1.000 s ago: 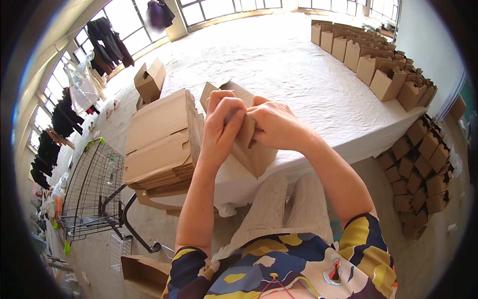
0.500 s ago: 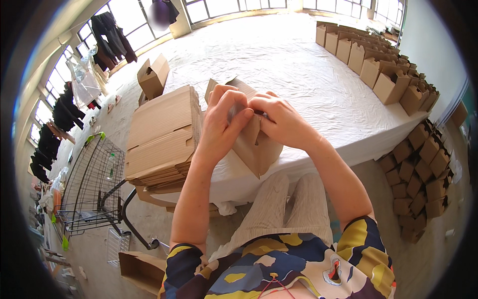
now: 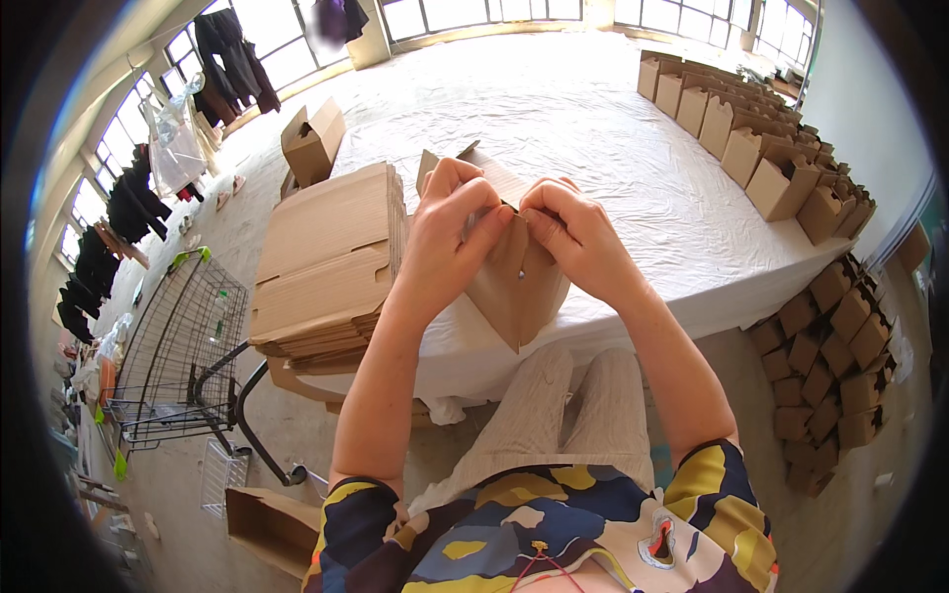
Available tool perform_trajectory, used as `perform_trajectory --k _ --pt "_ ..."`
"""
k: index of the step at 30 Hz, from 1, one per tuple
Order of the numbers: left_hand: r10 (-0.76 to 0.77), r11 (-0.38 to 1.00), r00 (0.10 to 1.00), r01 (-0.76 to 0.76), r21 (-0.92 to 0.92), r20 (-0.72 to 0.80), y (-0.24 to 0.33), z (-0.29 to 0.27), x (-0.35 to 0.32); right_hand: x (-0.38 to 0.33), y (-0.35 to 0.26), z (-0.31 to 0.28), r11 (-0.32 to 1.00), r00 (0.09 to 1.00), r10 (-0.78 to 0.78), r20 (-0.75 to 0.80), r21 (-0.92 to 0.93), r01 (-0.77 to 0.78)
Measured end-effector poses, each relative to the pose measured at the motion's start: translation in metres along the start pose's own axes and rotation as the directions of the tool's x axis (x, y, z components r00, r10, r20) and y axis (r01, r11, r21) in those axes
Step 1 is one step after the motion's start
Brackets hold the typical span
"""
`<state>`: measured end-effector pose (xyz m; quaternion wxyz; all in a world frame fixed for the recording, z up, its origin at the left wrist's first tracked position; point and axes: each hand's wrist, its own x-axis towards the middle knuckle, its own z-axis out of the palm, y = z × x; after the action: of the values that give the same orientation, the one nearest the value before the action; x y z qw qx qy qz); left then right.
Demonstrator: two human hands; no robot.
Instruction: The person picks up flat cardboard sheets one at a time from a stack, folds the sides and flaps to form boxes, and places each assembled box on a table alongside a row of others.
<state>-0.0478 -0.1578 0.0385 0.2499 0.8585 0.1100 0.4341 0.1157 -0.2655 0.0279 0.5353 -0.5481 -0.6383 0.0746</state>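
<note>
A partly folded cardboard box [image 3: 519, 301] stands at the table's near edge, one corner toward me. My left hand [image 3: 455, 227] pinches its upper edge from the left, fingers curled over the top. On the right side my right hand [image 3: 571, 237] grips the neighbouring edge between thumb and fingers. The fingertips of both hands almost meet at the top of the near corner. Behind the hands, raised flaps show; the box's inside is mostly hidden. Left of the box lies a tall stack of flat cardboard blanks [image 3: 321, 257], close to my left forearm.
White cloth covers the table [image 3: 514, 99]. Rows of folded boxes [image 3: 781, 183] line its right side, and more boxes [image 3: 825, 366] are piled on the floor below. One box [image 3: 314, 141] stands at far left. A wire cart [image 3: 178, 346] and an open carton [image 3: 272, 529] are at left.
My right hand has shifted slightly right and its fingers have closed on the box edge. The fingertips have moved a little apart, and the near corner shows more.
</note>
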Motion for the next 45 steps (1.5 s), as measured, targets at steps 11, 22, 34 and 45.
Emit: perform_trajectory --k 11,22,34,45 --pt "-0.023 0.994 0.994 0.012 0.105 0.108 0.006 -0.003 0.009 -0.002 0.004 0.001 0.997 0.999 -0.046 -0.003 0.059 0.046" --pt "-0.018 0.981 0.969 -0.03 0.19 0.245 -0.003 0.001 0.017 0.001 0.008 0.0 0.994 0.997 -0.075 0.001 0.082 0.075" --pt "-0.032 0.997 0.989 0.02 0.08 0.141 -0.003 -0.003 0.007 0.001 0.004 0.005 0.995 0.997 -0.079 -0.001 0.053 0.079" --pt "-0.058 0.998 0.995 0.06 -0.022 0.078 -0.02 0.0 -0.005 -0.01 0.0 0.016 0.983 0.997 -0.072 -0.022 -0.171 0.068"
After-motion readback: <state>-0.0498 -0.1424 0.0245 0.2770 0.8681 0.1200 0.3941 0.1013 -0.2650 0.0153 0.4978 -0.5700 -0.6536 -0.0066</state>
